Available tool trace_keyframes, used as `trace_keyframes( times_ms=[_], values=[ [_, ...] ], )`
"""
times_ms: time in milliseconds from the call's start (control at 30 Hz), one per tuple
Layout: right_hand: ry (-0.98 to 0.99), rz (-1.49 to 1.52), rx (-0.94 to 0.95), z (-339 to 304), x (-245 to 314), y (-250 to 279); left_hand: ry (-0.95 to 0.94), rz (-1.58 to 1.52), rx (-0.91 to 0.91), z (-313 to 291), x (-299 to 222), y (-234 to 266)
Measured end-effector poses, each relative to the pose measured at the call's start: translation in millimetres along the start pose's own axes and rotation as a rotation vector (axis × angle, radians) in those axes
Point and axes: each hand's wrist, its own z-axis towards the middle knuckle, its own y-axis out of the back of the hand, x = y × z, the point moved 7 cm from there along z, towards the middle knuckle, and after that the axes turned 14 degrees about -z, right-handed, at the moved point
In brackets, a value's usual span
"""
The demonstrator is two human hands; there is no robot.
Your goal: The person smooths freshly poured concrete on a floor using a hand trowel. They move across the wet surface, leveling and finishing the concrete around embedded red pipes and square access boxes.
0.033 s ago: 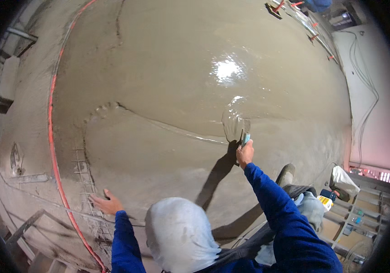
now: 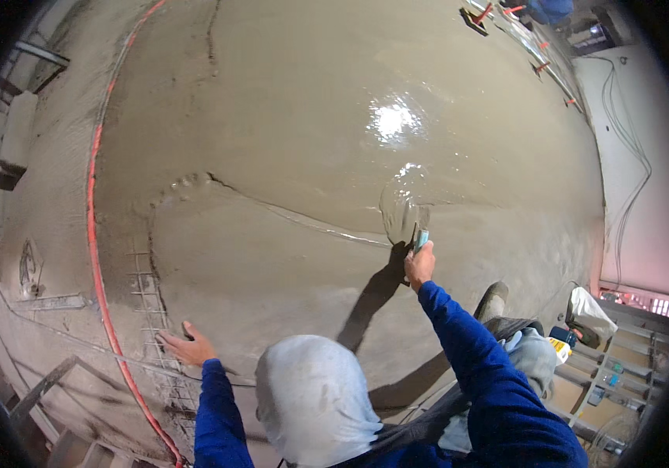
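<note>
My right hand (image 2: 419, 265) is closed around the light blue handle of a trowel (image 2: 423, 237). The trowel's thin dark blade is tilted edge-on to my view, close to the wet grey concrete (image 2: 287, 109); whether it touches cannot be made out. Around it are curved smear marks, and a ridge line (image 2: 303, 222) runs left from there between wetter and smoother concrete. My left hand (image 2: 188, 347) is held out to the left with fingers apart and nothing in it, near a strip of exposed wire mesh (image 2: 145, 292).
A red hose-like line (image 2: 94, 234) bends down the left side. One boot (image 2: 493, 300) stands right of my right forearm. At lower right are a metal grid (image 2: 615, 363) and a white-and-yellow container (image 2: 560, 350). Cables (image 2: 631, 140) hang on the right wall.
The view has shifted very slightly, so the floor appears a little farther right. My left hand sits slightly farther right in the picture; my right hand and trowel look nearly still.
</note>
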Motion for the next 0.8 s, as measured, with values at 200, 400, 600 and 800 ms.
trace_keyframes(
  times_ms=[200,400,600,800],
  values=[
    [-0.040,-0.005,-0.022,-53.2,98.7,-20.3,0.093,0.033,0.092,12.7,-23.3,-2.1],
    [-0.035,0.051,0.085,-120.6,222.6,-42.2,0.125,-0.024,0.154,15.0,-31.2,5.0],
    [0.066,0.156,0.315,-174.9,396.9,-62.4,0.101,0.016,0.191,21.1,-31.8,8.2],
    [0.386,0.246,0.367,-172.8,538.2,-36.6,0.155,-0.019,0.256,14.7,-25.4,0.5]
  ],
)
